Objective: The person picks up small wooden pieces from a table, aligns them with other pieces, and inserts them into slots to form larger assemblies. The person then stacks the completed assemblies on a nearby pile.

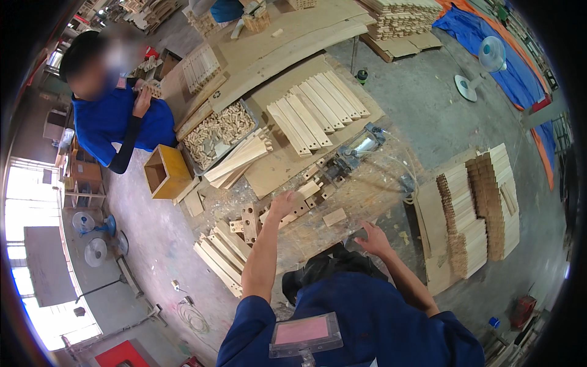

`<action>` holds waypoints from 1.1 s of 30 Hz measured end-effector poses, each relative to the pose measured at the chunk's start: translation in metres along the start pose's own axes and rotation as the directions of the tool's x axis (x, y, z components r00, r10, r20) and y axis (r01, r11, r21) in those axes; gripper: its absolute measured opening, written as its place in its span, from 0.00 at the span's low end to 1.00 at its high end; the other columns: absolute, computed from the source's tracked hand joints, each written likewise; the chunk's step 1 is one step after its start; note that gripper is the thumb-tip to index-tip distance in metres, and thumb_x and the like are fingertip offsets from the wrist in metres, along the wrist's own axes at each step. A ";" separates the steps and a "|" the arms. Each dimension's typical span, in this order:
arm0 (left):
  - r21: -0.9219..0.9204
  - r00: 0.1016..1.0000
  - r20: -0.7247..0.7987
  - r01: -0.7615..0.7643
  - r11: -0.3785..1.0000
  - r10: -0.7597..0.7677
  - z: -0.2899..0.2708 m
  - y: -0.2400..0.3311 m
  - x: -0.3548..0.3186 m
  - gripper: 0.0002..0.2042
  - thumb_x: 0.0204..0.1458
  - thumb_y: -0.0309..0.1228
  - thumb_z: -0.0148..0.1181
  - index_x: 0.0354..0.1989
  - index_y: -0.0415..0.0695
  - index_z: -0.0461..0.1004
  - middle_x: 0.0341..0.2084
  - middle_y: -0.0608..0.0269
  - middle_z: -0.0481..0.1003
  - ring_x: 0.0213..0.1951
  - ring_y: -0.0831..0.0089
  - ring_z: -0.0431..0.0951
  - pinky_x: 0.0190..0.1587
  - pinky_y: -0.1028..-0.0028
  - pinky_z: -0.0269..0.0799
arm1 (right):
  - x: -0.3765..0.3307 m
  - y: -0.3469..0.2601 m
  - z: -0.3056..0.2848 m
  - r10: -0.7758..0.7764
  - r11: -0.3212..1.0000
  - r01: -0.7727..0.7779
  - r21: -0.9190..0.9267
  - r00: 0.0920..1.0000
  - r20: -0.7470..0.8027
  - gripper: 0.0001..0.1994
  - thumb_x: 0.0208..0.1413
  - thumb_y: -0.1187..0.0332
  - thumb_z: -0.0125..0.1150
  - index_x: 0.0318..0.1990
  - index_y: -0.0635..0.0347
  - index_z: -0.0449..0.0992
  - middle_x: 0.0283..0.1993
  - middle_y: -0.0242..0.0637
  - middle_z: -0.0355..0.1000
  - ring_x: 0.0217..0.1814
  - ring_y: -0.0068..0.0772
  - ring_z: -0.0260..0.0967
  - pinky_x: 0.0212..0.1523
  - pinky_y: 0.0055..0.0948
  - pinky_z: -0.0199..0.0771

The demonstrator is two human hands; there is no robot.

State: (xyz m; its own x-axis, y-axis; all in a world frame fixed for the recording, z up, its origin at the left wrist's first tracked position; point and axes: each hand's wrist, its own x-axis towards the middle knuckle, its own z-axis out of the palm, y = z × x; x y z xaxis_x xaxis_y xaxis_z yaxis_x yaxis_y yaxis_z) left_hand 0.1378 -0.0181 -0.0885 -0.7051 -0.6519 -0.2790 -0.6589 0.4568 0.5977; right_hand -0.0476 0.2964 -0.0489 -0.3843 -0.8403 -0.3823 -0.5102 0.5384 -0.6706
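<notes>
left hand: over the middle of the tabletop, fingers curled onto a small notched wood block; looks like a hold, grip not fully clear.
right hand: flat on the near right part of the tabletop, fingers spread, holding nothing.
block location: centre of the tabletop, just near-left of the metal clamp machine, among other loose small blocks.
nearby: block with holes to the left; cut slats stacked at the near left edge; row of slats on the far side; tray of small pegs far left.
doing it well (judgement): pinch the block by its sides, keep the notches facing one way, seat it square at the machine, fingers away from the clamp.
other person: blue-shirted worker far left, well apart.
</notes>
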 end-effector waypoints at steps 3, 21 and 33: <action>0.173 0.991 -0.008 0.136 0.976 -0.136 0.015 0.002 -0.002 0.18 0.63 0.43 0.42 0.51 0.45 0.73 0.45 0.48 0.77 0.52 0.48 0.74 0.54 0.47 0.65 | 0.012 0.002 0.001 -0.047 0.998 0.047 -0.046 0.999 -0.004 0.30 0.50 0.64 0.66 0.61 0.61 0.67 0.62 0.51 0.67 0.62 0.60 0.65 0.59 0.48 0.68; 0.181 0.937 -0.331 0.183 0.966 -0.115 0.033 0.006 -0.024 0.15 0.62 0.40 0.43 0.43 0.41 0.72 0.40 0.50 0.75 0.48 0.54 0.71 0.53 0.55 0.59 | 0.098 -0.029 0.082 -0.107 0.830 0.098 -0.549 0.994 0.015 0.26 0.47 0.71 0.70 0.57 0.52 0.70 0.62 0.40 0.63 0.66 0.49 0.59 0.63 0.52 0.60; 0.214 0.960 -0.212 0.230 0.949 -0.185 0.034 0.004 -0.008 0.18 0.62 0.42 0.42 0.46 0.40 0.72 0.42 0.48 0.73 0.48 0.54 0.70 0.54 0.55 0.58 | 0.095 -0.012 0.079 0.140 0.963 -0.119 -0.244 0.988 0.071 0.13 0.54 0.61 0.58 0.38 0.62 0.73 0.33 0.55 0.75 0.38 0.63 0.74 0.39 0.56 0.73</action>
State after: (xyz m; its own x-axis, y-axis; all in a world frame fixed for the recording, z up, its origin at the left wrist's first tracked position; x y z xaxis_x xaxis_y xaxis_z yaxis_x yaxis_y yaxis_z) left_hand 0.1316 0.0094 -0.1095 -0.4994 -0.8383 -0.2187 -0.8438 0.4134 0.3423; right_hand -0.0169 0.2053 -0.1270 -0.3962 -0.7587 -0.5171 -0.6328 0.6337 -0.4450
